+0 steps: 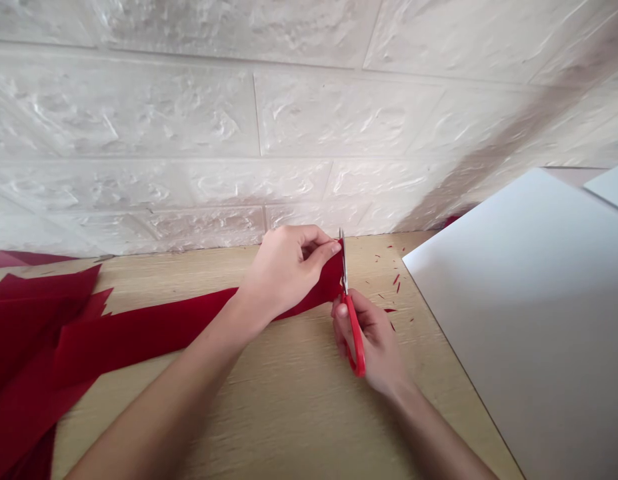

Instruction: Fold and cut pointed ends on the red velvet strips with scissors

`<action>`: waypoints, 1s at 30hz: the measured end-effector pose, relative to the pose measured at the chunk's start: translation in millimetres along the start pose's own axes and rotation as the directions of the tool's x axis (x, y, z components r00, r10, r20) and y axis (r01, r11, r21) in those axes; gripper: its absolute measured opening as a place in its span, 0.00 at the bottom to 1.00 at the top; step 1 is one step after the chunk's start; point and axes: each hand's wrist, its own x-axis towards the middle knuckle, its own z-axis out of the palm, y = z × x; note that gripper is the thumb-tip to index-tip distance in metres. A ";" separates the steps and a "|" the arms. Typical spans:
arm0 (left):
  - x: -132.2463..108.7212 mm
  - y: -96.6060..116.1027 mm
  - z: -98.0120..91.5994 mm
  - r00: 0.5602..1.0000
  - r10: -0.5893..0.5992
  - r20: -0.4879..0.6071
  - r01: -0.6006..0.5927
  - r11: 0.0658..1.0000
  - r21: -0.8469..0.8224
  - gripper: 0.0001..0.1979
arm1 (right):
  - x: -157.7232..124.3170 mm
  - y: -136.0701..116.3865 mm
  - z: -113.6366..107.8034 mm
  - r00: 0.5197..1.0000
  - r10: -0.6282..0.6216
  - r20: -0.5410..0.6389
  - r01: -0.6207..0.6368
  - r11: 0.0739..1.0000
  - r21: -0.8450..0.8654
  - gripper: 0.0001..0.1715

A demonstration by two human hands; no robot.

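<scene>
A: What do we observe at the grip?

B: We observe the right hand (pixel 376 340) grasping the scissors (pixel 357 337) by their red handle, with the blades directed towards the wall (pixel 189 113). The left hand (pixel 286 270) pinches the end of a red strip (pixel 153 331) between thumb and fingers, just beside the blades.

A: Where do we locate the strip?

B: We trace it from the blades, beneath the left wrist, leftward across the pale table (pixel 269 407), to a spread of red pieces (pixel 19 373), which its far end overlaps.

A: And beyond?

B: Right of the blades we note small red scraps (pixel 397 287) scattered on the table. Farther right lies a white panel (pixel 529 300); behind everything, the wall bears a brick-like relief, crossed at right by a shadow.
</scene>
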 end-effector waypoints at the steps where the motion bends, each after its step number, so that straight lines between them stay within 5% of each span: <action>1: 0.2 -0.2 0.0 1.000 0.000 0.001 0.000 1.000 0.001 0.11 | -0.2 -0.1 0.1 1.000 0.008 -0.001 -0.008 1.000 0.006 0.28; 15: 0.2 -0.5 -1.1 1.000 -0.017 -0.010 0.018 1.000 0.015 0.10 | 1.1 -2.1 1.8 0.999 0.049 0.002 -0.049 0.997 0.051 0.31; 30: 0.1 1.7 -1.3 1.000 0.015 -0.023 -0.015 1.000 -0.001 0.10 | 2.2 -1.3 2.3 0.992 0.050 -0.119 -0.046 0.998 0.032 0.33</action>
